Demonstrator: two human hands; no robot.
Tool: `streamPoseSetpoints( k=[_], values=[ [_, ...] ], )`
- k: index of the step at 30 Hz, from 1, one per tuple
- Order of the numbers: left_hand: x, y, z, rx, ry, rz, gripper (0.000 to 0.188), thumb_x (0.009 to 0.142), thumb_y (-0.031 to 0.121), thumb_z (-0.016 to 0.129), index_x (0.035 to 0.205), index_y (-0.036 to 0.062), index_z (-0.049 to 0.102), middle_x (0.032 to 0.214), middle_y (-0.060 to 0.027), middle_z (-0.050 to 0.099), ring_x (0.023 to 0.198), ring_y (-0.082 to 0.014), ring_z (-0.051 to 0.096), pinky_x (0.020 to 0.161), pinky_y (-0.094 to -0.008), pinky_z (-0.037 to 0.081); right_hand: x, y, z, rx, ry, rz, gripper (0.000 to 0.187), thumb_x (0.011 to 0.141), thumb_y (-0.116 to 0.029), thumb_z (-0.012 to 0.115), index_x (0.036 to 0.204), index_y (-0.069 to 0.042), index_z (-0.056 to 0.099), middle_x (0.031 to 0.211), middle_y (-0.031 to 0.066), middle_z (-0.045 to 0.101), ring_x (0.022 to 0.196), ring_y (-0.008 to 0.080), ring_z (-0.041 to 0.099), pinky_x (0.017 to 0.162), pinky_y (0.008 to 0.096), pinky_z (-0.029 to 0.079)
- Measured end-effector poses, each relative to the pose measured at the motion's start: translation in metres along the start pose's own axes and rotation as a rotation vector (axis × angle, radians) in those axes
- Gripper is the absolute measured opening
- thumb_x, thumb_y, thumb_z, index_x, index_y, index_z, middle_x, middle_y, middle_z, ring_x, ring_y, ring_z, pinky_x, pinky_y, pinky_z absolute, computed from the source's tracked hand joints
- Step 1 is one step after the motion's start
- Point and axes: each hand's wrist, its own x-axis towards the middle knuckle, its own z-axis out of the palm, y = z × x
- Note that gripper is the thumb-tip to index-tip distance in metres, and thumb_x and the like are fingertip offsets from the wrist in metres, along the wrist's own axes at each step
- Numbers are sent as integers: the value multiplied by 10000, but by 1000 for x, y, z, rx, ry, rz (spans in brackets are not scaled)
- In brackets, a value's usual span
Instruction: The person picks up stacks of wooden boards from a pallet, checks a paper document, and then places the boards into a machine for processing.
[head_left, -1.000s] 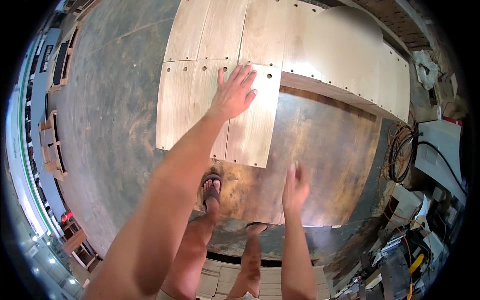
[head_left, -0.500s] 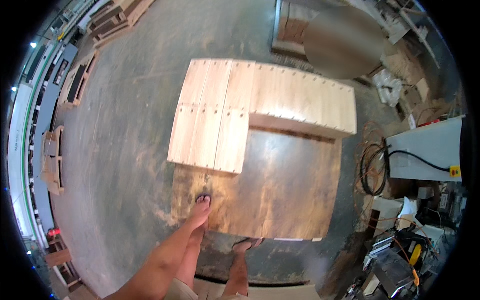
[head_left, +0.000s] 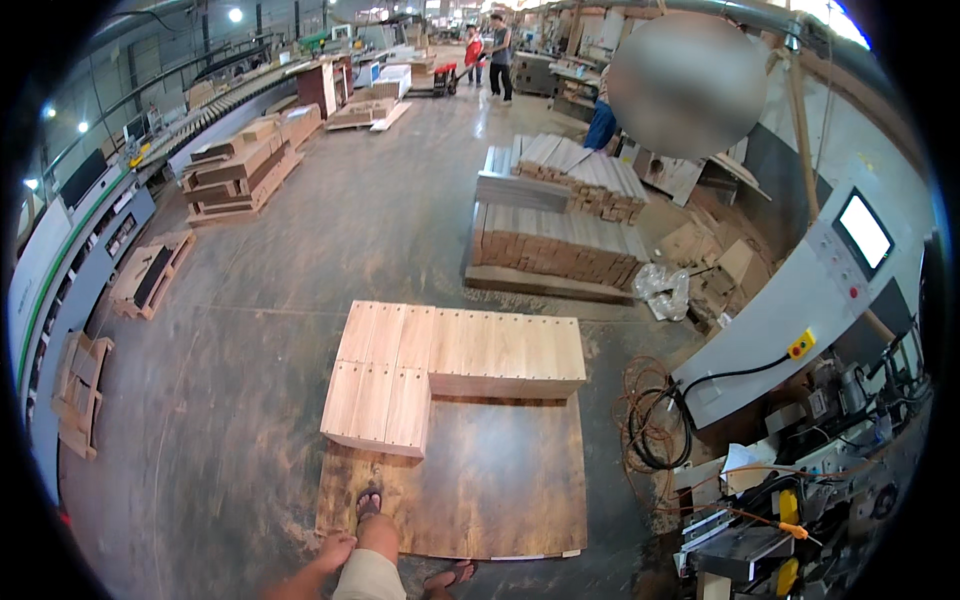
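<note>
One hand (head_left: pixel 335 551) shows at the bottom edge of the frame, the person's left, hanging beside the bent knee with nothing in it, fingers loose and open; the right hand is out of the picture altogether. A second ago that left hand lay flat on the nearest wooden panels and the right hovered over the bare board below them; now both have come away, the head has lifted, and the view takes in the whole hall. That suggests the last panel is set and the person has straightened up from the stack. A sandalled foot (head_left: pixel 368 503) stands on the dark plywood base board (head_left: pixel 500 490) in the lower middle of the frame. Just above it sits the stack of pale wooden panels (head_left: pixel 455 360), laid in an L: a long row across the far side of the board and a shorter block (head_left: pixel 378 405) at its left, leaving the right near part of the board uncovered. To the right, a coil of orange cable (head_left: pixel 650 420) lies on the floor beside a grey machine with a lit screen (head_left: pixel 865 230). Further up the middle stand larger stacks of timber pieces (head_left: pixel 560 215), more pallets of boards (head_left: pixel 240 165) at upper left, and two people (head_left: pixel 487 55) by a pallet truck at the top.
</note>
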Motion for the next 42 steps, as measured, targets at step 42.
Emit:
streamPoseSetpoints(
  k=[42],
  values=[
    [16,-96,2,303,-421,-84,414,926,410,561,1049,31,673,917,-78,685,788,-180,636,692,-362,505,-163,-52,71,-435,745,602,300,871,-375,590,926,-92,676,910,123,668,899,257,637,778,412,498]
  ],
)
